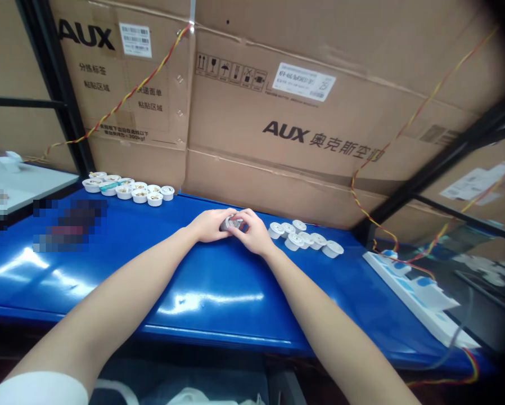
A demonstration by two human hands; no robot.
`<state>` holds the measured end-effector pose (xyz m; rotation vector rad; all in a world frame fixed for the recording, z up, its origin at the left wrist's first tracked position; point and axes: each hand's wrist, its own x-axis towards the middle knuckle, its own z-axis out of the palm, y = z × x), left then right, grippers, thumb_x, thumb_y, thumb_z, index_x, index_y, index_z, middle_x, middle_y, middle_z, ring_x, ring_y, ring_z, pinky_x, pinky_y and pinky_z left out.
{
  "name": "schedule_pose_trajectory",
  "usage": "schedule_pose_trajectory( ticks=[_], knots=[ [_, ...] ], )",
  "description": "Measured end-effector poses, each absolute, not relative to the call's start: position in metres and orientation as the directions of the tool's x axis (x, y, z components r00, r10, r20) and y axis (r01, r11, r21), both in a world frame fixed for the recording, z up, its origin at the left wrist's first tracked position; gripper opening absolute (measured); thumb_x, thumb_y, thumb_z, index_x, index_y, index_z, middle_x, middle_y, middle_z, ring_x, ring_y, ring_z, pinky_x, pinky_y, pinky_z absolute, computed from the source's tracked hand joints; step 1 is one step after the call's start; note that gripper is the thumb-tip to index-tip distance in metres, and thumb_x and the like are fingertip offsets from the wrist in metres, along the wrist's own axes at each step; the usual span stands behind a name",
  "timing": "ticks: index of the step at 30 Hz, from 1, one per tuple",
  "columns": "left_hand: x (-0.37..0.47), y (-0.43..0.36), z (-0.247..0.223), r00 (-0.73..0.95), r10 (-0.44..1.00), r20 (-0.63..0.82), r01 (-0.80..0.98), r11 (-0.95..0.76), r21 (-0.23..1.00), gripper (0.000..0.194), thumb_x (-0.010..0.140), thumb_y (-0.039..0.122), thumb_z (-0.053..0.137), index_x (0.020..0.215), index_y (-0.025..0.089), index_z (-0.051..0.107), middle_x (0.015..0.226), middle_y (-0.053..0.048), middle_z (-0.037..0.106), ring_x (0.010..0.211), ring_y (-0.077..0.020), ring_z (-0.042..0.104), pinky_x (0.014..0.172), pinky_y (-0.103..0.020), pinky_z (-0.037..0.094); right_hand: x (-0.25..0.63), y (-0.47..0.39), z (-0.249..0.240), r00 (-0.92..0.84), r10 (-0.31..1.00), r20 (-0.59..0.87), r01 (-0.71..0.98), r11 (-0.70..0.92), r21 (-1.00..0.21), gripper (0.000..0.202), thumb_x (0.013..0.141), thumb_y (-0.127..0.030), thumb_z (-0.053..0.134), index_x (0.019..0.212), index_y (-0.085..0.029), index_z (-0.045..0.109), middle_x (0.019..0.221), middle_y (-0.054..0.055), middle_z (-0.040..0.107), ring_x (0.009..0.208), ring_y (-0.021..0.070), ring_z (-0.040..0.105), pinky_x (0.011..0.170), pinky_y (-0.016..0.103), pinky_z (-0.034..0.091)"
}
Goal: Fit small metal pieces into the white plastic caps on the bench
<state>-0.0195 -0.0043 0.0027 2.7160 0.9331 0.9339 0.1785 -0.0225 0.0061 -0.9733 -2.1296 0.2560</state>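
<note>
Both hands meet over the blue table, their fingers curled around a small round whitish cup-shaped piece (234, 224). My left hand (210, 225) grips it from the left side. From the right, my right hand (255, 232) closes on it with thumb and fingers over its top. The fingers cover much of the piece, so its details are hidden. Just right of my right hand lies a loose group of several similar round white pieces (294, 242). Farther left, close to the cardboard, stand several white cups (139, 196) with small bits inside, and a teal strip (114, 184) lies across some of them.
Large cardboard boxes (235, 169) wall off the back of the blue table (210, 315). At the right edge sits a white power strip (421, 304) with plugs, and a twisted red-yellow wire (362, 208) hangs nearby. A blurred dark patch (73, 225) is at left.
</note>
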Motion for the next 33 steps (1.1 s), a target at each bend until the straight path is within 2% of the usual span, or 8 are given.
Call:
schedule_pose_trajectory(
  ticks=[4,7,16,20,23,26,29,33],
  knots=[
    [-0.019,-0.004,0.003,0.624,0.582,0.522,0.499,-0.810,0.307,0.050,0.083,0.035,0.062,0.130,0.022,0.051,0.128,-0.007,0.064,0.112,-0.0241,0.064,0.091,-0.030,0.049,0.178,-0.022,0.006,-0.422,0.707,0.568,0.561,0.696,-0.448,0.020,0.078,-0.031,0.071,0.095,-0.021,0.066,0.106,0.006,0.061,0.079,0.0167,0.060,0.076,0.032,0.050],
    [-0.019,-0.004,0.003,0.630,0.573,0.523,0.485,-0.817,0.311,0.050,0.083,0.035,0.062,0.130,0.023,0.050,0.128,-0.006,0.064,0.114,-0.0245,0.063,0.092,-0.031,0.048,0.178,-0.021,0.007,-0.436,0.700,0.566,0.556,0.704,-0.442,0.018,0.078,-0.030,0.072,0.092,-0.021,0.066,0.103,0.006,0.065,0.083,0.0184,0.061,0.078,0.032,0.050],
    [-0.020,-0.003,0.003,0.631,0.576,0.519,0.482,-0.816,0.319,0.052,0.081,0.037,0.062,0.130,0.023,0.050,0.125,-0.006,0.066,0.109,-0.0249,0.065,0.088,-0.031,0.049,0.176,-0.024,0.011,-0.397,0.726,0.562,0.579,0.673,-0.461,0.019,0.073,-0.030,0.072,0.089,-0.021,0.067,0.088,0.003,0.069,0.071,0.0163,0.061,0.071,0.030,0.049],
    [-0.027,-0.005,0.009,0.635,0.570,0.521,0.470,-0.820,0.325,0.055,0.079,0.046,0.065,0.128,0.025,0.053,0.113,-0.003,0.070,0.097,-0.0227,0.068,0.081,-0.029,0.050,0.176,-0.026,0.013,-0.381,0.736,0.559,0.585,0.660,-0.471,0.020,0.072,-0.029,0.071,0.090,-0.021,0.066,0.088,0.002,0.069,0.068,0.0151,0.059,0.069,0.028,0.048],
    [-0.032,-0.002,0.011,0.529,0.648,0.548,0.551,-0.753,0.360,0.036,0.086,0.047,0.058,0.113,0.023,0.062,0.095,-0.002,0.072,0.084,-0.0197,0.067,0.078,-0.030,0.049,0.177,-0.026,0.013,-0.376,0.747,0.548,0.612,0.644,-0.459,0.023,0.071,-0.032,0.072,0.090,-0.021,0.065,0.084,0.001,0.067,0.067,0.0142,0.057,0.066,0.027,0.045],
    [-0.034,0.006,0.007,0.361,0.736,0.573,0.696,-0.622,0.359,0.029,0.091,0.042,0.050,0.100,0.021,0.067,0.095,-0.005,0.071,0.091,-0.0215,0.065,0.086,-0.034,0.049,0.178,-0.027,0.013,-0.398,0.751,0.527,0.642,0.639,-0.424,0.026,0.069,-0.034,0.074,0.089,-0.021,0.065,0.080,-0.001,0.065,0.066,0.0138,0.055,0.065,0.026,0.043],
    [-0.036,0.014,0.000,0.333,0.814,0.476,0.794,-0.514,0.324,0.028,0.085,0.040,0.058,0.103,0.021,0.069,0.113,-0.008,0.067,0.111,-0.0268,0.059,0.095,-0.038,0.046,0.178,-0.027,0.012,-0.429,0.750,0.504,0.649,0.644,-0.405,0.027,0.070,-0.038,0.075,0.089,-0.021,0.065,0.081,-0.001,0.065,0.067,0.0137,0.054,0.065,0.026,0.041],
    [-0.038,0.019,-0.006,0.301,0.907,0.296,0.857,-0.393,0.334,0.032,0.080,0.044,0.062,0.103,0.024,0.071,0.113,-0.007,0.067,0.108,-0.0281,0.060,0.093,-0.039,0.048,0.179,-0.026,0.012,-0.427,0.759,0.491,0.657,0.634,-0.409,0.027,0.071,-0.039,0.075,0.089,-0.021,0.067,0.083,0.000,0.067,0.069,0.0138,0.056,0.067,0.026,0.041]
  ],
)
